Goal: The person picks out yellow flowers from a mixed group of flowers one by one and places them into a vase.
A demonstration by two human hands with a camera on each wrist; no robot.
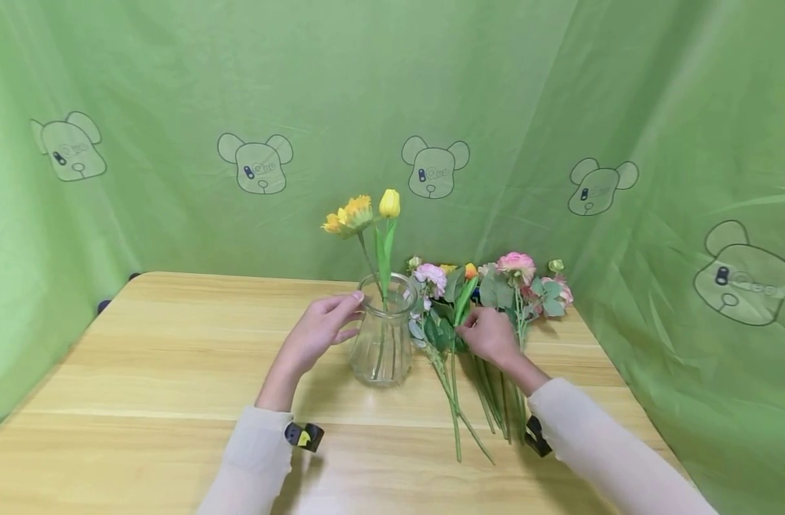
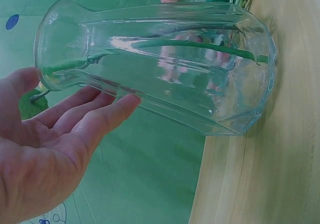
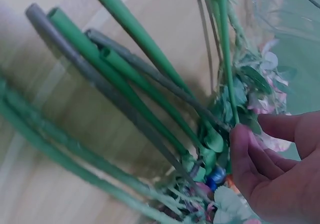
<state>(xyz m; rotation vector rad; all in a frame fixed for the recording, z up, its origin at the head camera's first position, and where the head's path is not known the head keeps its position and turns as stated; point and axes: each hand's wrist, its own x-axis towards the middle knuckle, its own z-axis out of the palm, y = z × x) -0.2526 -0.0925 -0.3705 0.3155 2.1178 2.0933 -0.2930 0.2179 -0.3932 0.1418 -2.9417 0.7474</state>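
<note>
On a pale wood-grained table [image 1: 173,372], a heap of pink, lilac and leafy green artificial flowers [image 1: 498,290] is being borne right of a clear, faceted glass vase [image 1: 381,357]; at the vase's left rim, the glass is being touched by the left hand [image 1: 321,325], its fingers relaxed; right of the vase, an orange, green-leaved tulip [image 1: 466,297] is being pinched by its stem in the right hand [image 1: 491,336]; ideally, the vase is being steadied while the tulip is being eased free, nothing else being snagged.
</note>
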